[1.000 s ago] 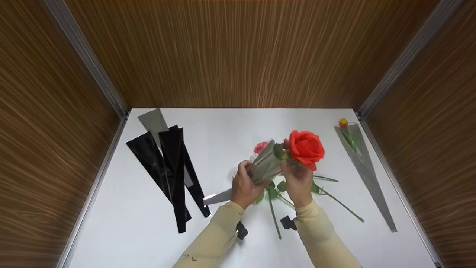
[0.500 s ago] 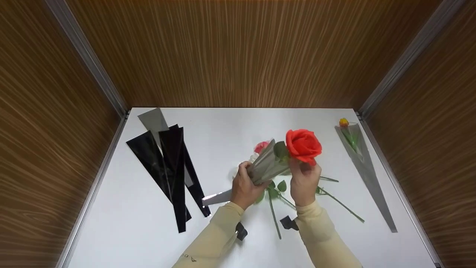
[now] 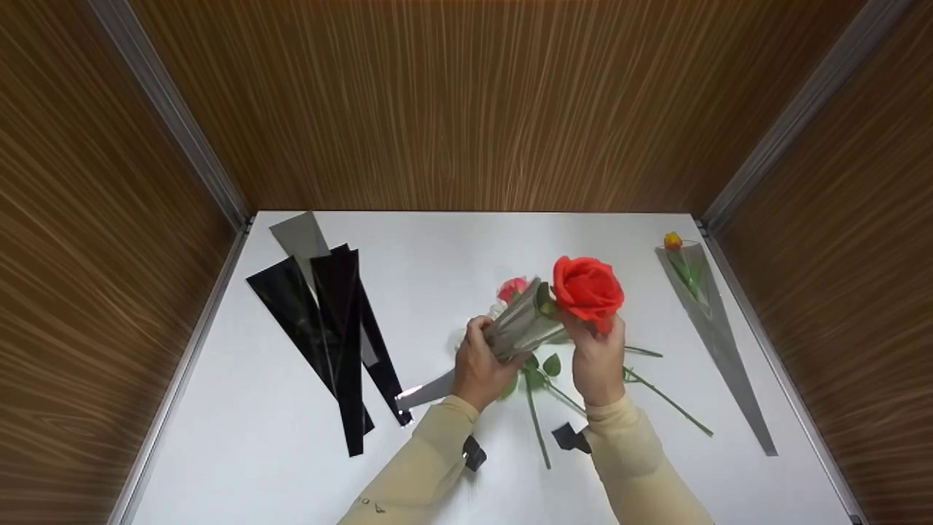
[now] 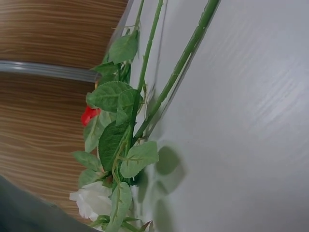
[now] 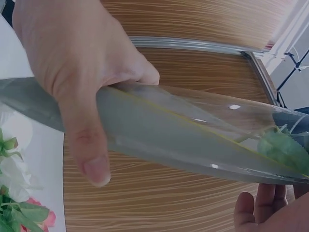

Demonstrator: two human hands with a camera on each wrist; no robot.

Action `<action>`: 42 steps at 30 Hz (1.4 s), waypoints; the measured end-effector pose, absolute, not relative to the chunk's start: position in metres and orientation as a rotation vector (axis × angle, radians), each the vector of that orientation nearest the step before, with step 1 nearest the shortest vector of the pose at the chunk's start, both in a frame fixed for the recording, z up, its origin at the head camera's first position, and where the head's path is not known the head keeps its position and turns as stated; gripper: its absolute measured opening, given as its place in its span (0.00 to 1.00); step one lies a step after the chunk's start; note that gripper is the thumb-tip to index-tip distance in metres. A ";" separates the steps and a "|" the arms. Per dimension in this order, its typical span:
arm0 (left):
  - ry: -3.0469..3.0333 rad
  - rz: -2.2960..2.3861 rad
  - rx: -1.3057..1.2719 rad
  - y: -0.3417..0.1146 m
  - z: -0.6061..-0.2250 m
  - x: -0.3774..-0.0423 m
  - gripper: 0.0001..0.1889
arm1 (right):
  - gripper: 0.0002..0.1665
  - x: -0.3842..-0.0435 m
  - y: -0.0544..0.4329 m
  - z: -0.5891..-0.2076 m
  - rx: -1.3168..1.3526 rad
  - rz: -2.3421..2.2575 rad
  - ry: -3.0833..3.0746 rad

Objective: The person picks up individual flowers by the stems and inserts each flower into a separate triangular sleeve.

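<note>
In the head view my left hand (image 3: 485,370) grips a see-through grey flower sleeve (image 3: 519,324) around its middle, with the wide mouth facing up and right. The red rose (image 3: 587,290) has its bloom outside that mouth. Just below the bloom, my right hand (image 3: 599,368) holds the rose; the fingertips are partly hidden by petals. From the right wrist view, green leaves (image 5: 285,150) of the rose lie inside the sleeve near its mouth. Fingers of my right hand (image 5: 270,212) curl beneath the mouth there, while my left hand (image 5: 82,82) wraps the sleeve.
Beneath the hands lie a pink rose (image 3: 512,289), a white rose (image 4: 91,200) and several green stems (image 3: 538,426). Black and grey sleeves (image 3: 339,335) overlap at left. A yellow-orange tulip (image 3: 673,241) lies in a grey sleeve (image 3: 736,372) at right. Wood-grain walls (image 3: 466,109) enclose the white table.
The red bloom has shifted left, closer to the sleeve mouth, and a leaf now sits within the mouth. My right hand has moved slightly right and down under the bloom; my left hand stays put.
</note>
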State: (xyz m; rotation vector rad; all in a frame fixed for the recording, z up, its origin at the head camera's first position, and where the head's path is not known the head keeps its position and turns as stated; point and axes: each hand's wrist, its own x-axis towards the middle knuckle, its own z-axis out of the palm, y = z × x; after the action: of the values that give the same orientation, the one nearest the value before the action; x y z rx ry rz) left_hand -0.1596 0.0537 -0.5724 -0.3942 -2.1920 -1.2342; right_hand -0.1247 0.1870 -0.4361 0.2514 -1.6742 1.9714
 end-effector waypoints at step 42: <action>-2.179 -1.381 -0.498 0.051 -0.562 -0.156 0.37 | 0.25 -0.116 0.198 -0.422 0.669 2.487 -1.434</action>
State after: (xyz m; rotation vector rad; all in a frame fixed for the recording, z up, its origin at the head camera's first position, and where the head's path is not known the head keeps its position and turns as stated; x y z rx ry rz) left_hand -0.1563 0.0506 -0.5620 -0.4984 -2.1787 -1.3811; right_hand -0.1156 0.1983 -0.4224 0.6693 -1.4343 2.4870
